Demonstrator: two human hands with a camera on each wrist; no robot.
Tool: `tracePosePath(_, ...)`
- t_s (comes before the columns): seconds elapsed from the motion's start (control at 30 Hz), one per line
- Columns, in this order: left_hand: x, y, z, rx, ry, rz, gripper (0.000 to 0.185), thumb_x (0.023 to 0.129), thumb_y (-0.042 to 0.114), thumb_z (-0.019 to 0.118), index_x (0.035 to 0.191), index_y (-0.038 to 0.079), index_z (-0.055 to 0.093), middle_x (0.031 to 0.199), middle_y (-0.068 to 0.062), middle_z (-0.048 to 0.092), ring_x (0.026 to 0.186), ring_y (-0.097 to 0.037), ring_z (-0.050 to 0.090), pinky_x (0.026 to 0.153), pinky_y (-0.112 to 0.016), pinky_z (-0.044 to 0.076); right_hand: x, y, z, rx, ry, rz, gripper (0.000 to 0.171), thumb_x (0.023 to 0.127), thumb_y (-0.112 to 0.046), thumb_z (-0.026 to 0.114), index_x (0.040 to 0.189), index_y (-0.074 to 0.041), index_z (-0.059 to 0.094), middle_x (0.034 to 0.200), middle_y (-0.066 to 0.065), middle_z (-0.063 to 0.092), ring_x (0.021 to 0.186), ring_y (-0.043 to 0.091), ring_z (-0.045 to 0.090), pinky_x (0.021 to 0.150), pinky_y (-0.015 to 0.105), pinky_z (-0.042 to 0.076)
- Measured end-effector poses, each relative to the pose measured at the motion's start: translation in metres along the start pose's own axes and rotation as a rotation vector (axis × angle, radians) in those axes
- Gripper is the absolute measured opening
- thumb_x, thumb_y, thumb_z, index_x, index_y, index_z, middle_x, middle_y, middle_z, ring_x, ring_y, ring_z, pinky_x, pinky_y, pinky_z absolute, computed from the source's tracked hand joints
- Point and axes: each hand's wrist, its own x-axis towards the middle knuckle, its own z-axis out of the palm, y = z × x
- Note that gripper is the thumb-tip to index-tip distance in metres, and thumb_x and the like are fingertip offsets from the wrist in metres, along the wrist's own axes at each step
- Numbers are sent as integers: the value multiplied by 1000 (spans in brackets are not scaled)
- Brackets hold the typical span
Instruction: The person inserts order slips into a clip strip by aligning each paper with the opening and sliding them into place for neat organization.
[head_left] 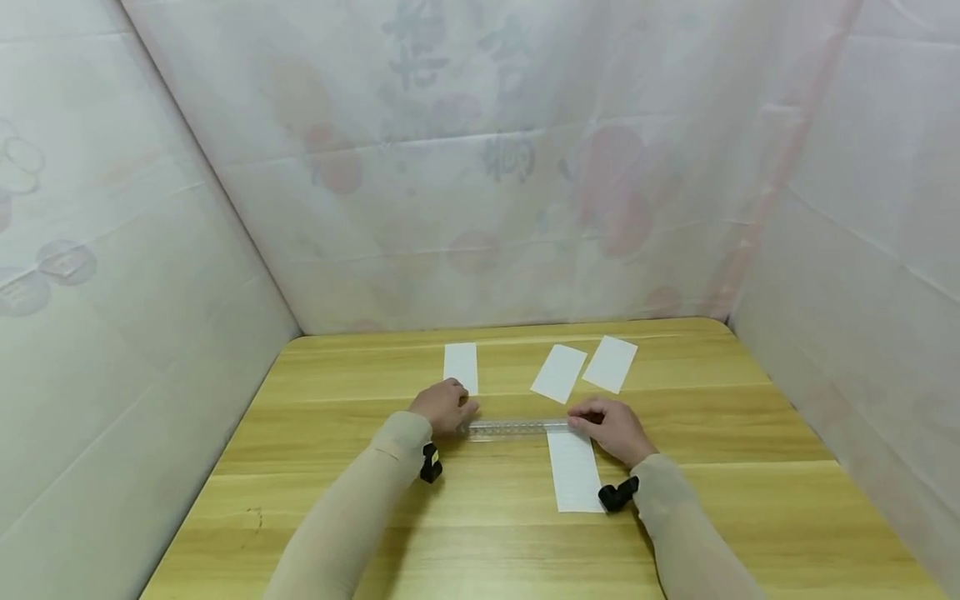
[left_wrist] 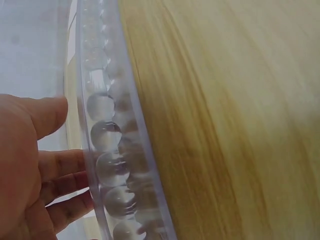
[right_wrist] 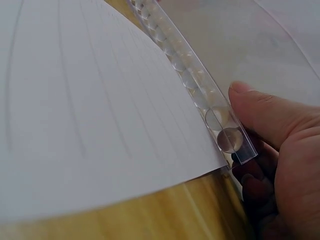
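A long clear plastic strip with a row of round, bubble-like shapes lies crosswise between both hands. At its right end, my right hand pinches it; in the right wrist view the thumb lies against its edge, the other fingers partly hidden below. A lined white paper extends toward me from that end, its edge along the strip. My left hand is at the other end. In the left wrist view its fingers reach the strip's side, while the thumb stands slightly apart from it.
Beyond the left hand lies a white paper. Two more papers, one beside the other, lie behind the strip. Fabric walls enclose the wooden table at the back and sides.
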Motion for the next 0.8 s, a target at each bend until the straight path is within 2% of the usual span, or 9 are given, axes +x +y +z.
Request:
tracePosePath(0.23, -1, 2, -4, -35, -11, 18, 49, 101, 43, 46, 128, 5, 60, 128, -8, 55, 112, -24, 56, 94, -38, 46, -1, 2, 0, -2, 19, 12, 22, 86, -36, 72, 99, -18, 75, 98, -3, 68, 83, 15, 60, 70, 28, 49)
tracePosePath(0.53, -6, -12, 2, -47, -8, 32, 48, 101, 41, 45, 132, 7, 58, 132, -8, 53, 117, -26, 54, 99, -40, 43, 2, 0, 7, 7, 4, -5, 19, 86, -37, 72, 97, -22, 75, 95, -5, 68, 84, 15, 61, 70, 29, 50)
tracePosePath(0.67, -12, -18, 2, -53, -9, 32, 44, 101, 40, 46, 125, 7, 62, 129, -8, 54, 111, -25, 56, 91, -40, 46, 1, -1, 9, 0, -10, -54, 17, 87, -34, 71, 97, -22, 75, 95, -5, 68, 83, 15, 61, 70, 28, 50)
tracePosePath(0.8, -19, -27, -3, -59, -2, 12, 42, 100, 39, 48, 121, 6, 63, 126, -8, 55, 107, -25, 57, 90, -40, 47, -1, -3, 7, -1, 8, -59, 12, 87, -30, 72, 95, -22, 75, 93, -6, 67, 82, 15, 61, 70, 28, 50)
